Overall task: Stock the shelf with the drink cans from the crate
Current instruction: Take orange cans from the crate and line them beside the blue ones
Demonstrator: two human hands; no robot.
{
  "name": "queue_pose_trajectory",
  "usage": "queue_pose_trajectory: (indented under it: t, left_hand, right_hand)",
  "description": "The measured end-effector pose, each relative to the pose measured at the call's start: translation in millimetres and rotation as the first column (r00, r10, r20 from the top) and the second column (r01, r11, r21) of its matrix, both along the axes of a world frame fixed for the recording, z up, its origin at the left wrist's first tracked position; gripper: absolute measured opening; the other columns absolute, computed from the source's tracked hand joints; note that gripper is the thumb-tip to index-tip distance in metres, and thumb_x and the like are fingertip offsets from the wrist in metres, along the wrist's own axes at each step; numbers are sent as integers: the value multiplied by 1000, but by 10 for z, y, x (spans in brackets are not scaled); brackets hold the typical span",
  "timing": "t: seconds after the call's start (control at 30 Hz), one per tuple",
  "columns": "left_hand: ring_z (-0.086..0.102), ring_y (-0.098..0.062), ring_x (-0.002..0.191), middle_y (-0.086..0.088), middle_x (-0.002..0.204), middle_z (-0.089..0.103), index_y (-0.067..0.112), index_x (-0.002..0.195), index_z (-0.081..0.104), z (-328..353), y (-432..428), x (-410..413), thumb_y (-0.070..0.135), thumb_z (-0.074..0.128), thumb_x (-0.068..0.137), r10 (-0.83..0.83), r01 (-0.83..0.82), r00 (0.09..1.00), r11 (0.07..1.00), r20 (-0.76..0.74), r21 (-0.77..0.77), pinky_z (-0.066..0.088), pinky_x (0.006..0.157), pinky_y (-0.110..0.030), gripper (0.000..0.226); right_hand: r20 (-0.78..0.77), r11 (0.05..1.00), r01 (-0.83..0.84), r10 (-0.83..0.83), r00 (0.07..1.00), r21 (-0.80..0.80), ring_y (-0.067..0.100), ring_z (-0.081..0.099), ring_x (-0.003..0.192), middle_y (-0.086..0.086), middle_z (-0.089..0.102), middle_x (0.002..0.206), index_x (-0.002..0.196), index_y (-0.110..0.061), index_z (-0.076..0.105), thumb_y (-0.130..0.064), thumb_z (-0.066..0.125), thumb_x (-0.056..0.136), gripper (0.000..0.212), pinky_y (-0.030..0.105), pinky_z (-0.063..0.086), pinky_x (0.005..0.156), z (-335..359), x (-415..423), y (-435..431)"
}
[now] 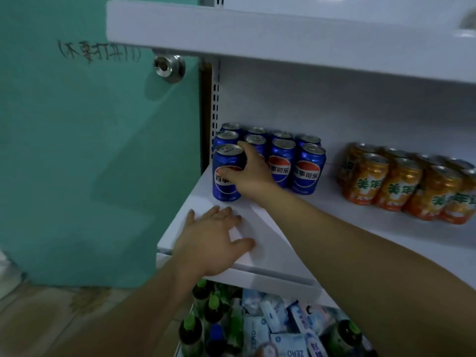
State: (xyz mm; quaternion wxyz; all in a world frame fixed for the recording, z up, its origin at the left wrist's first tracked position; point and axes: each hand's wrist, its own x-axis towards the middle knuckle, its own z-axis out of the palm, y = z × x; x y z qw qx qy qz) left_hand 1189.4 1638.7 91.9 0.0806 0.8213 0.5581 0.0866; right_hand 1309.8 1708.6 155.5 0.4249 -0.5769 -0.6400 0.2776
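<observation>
A blue cola can [224, 186] stands upright at the front left of the white shelf [270, 243]. My right hand [248, 171] is wrapped around its right side, thumb across the logo. Behind and to its right stand several more blue cola cans [306, 168] in rows. My left hand [211, 240] lies flat on the shelf's front edge, fingers spread, holding nothing. The crate is not in view.
Several orange soda cans [401, 184] stand in rows at the right of the same shelf. A white upper shelf [257, 34] overhangs. A teal door [77, 150] with a metal knob [168, 68] is to the left. Green-capped bottles [206, 307] and blue-white packets [278, 320] fill the level below.
</observation>
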Motion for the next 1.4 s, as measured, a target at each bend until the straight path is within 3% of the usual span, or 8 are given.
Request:
queue_pose_trajectory:
  t: [0.13,0.67,0.83,0.9,0.97,1.03,1.17,1.4]
  left_hand:
    - [6,-8,147,14,159,12,37,148,25,-23,25,-13,70,35,85,-4,4,1000,1000,10,-11,0,118,-52,72]
    - [11,-10,146,12,159,17,35,147,27,26,91,-68,70,37,86,-5,5,1000,999,4,-49,2,118,-52,71]
    - [15,-14,145,8,158,18,33,147,29,165,76,-93,69,43,84,53,-55,998,983,-18,-174,5,117,-52,74]
    - [29,-19,140,2,156,26,28,146,33,286,25,26,66,51,83,47,-50,999,970,-18,-236,20,115,-47,75]
    - [46,-19,128,-2,150,37,22,143,38,449,-81,351,56,58,84,-18,42,996,957,86,-288,37,106,-34,71]
    - [49,-19,124,-2,148,41,21,142,40,607,-296,815,52,60,86,-143,178,980,945,141,-275,39,97,-27,67]
    - [39,-21,134,0,152,34,23,144,37,722,-960,1924,54,58,86,-468,486,874,838,132,-248,36,106,-32,69]
    - [46,-23,127,-4,146,43,21,141,41,539,-2111,3247,52,59,86,-765,760,635,595,105,-263,40,103,-36,65]
  right_hand:
    - [110,999,-4,-1,994,48,22,35,136,3,30,151,148,-21,29,-25,72,86,76,32,32,107,-24,-103,104]
    - [253,997,70,-61,965,-29,22,23,145,1,19,160,154,-22,16,-43,64,89,83,35,26,113,7,116,-92]
    - [417,985,168,-135,899,-42,18,47,126,1,50,137,142,-20,42,-44,62,90,61,26,38,96,250,924,-795]
    - [499,965,250,-182,847,-74,20,54,114,1,56,128,135,-19,49,-46,60,90,53,26,39,88,321,1290,-1126]
    - [571,929,361,-250,782,-87,26,55,112,9,57,131,134,-21,51,-53,56,90,55,28,39,86,379,1649,-1457]
    - [598,899,426,-290,747,-97,29,52,118,11,54,136,136,-22,50,-49,54,92,52,29,37,88,429,1962,-1807]
    - [580,742,649,-458,674,-168,30,44,130,9,39,150,148,-16,32,-53,54,92,71,35,38,99,488,2611,-2658]
    - [584,518,839,-634,506,-165,31,51,122,11,42,148,152,-16,25,-56,55,91,79,37,45,90,337,3435,-3996]
